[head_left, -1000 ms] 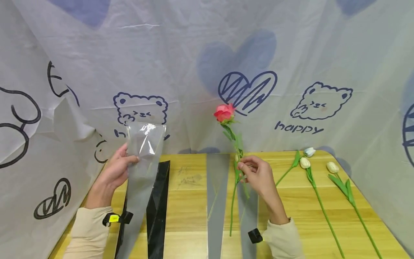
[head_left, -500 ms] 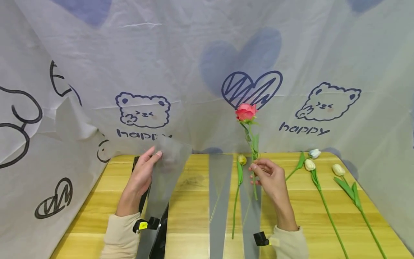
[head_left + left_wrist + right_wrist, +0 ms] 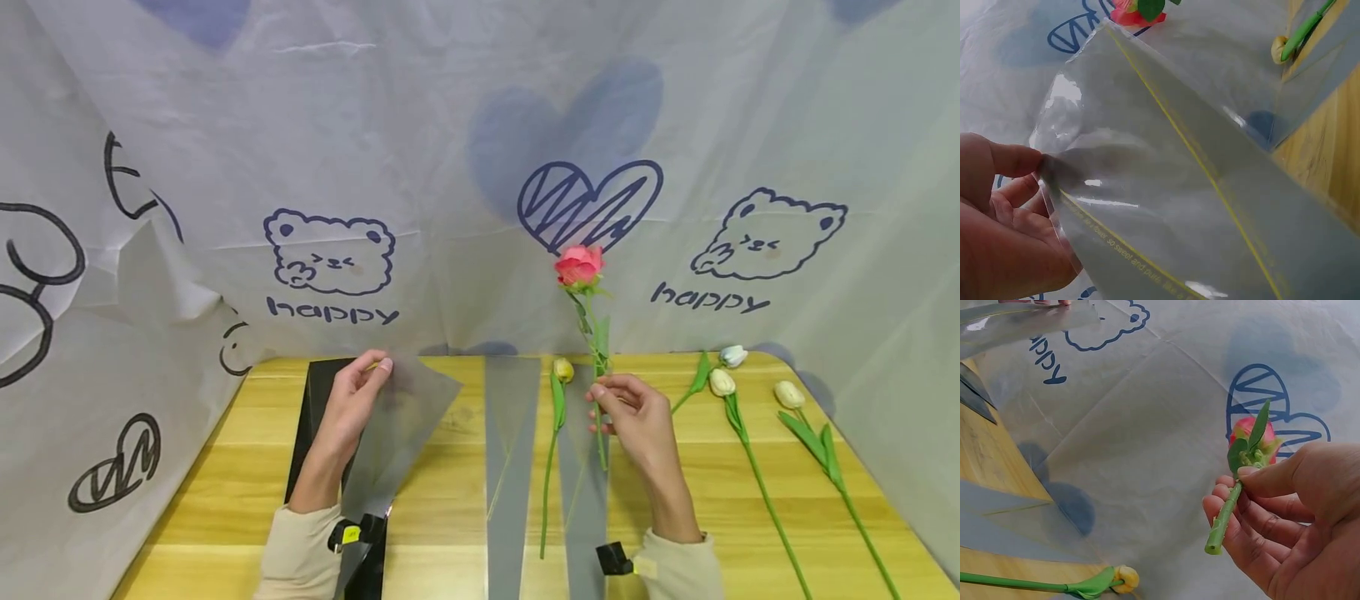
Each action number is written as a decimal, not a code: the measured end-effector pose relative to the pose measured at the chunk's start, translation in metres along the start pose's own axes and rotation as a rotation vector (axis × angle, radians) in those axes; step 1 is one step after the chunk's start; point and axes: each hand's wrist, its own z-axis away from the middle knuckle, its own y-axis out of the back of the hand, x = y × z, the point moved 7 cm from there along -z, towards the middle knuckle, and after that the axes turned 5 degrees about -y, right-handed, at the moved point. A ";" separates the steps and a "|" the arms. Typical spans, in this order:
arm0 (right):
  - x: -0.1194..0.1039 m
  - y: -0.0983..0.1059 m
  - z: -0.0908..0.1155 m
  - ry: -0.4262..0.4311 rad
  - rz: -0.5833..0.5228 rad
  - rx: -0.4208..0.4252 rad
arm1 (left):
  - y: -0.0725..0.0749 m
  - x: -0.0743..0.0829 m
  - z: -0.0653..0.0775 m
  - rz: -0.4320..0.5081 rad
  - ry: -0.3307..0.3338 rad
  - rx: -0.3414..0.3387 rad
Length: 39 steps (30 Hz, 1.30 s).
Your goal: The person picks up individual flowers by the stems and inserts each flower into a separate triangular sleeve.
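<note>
Right hand [image 3: 637, 417] pinches 1 rose [image 3: 602, 335] (pink) nearly upright; bloom [image 3: 579, 267] upward.

Head view: black sheet [image 3: 318, 400] at 7–8 o'clock partly hidden by left forearm [image 3: 318, 477] and clear wrapper [image 3: 408, 408]; rightmost white tulip [image 3: 829, 458] stem cut off, 4 o'clock. Left wrist: pink rose [image 3: 1127, 14] cropped at 12, wrapper print [image 3: 1125, 250] near 6 partly illegible. Right wrist: yellow tulip [image 3: 1091, 587] stem cropped at 8.

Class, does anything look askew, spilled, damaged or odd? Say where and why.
A crumpled fold stands out at the left of the backdrop cloth, which bunches there but hangs flatter elsewhere. I see no spill, and the rose in the right hand looks undamaged.
</note>
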 end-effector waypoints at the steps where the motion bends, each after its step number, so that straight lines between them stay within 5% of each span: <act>1: -0.001 0.000 0.000 0.004 0.004 0.000 | 0.000 0.001 0.000 -0.006 -0.011 0.008; 16: -0.007 0.003 0.001 0.008 -0.021 -0.005 | -0.008 0.018 0.004 -0.052 -0.112 -0.041; 39: -0.013 0.004 0.006 0.019 -0.037 0.003 | -0.014 0.029 0.011 -0.079 -0.147 -0.043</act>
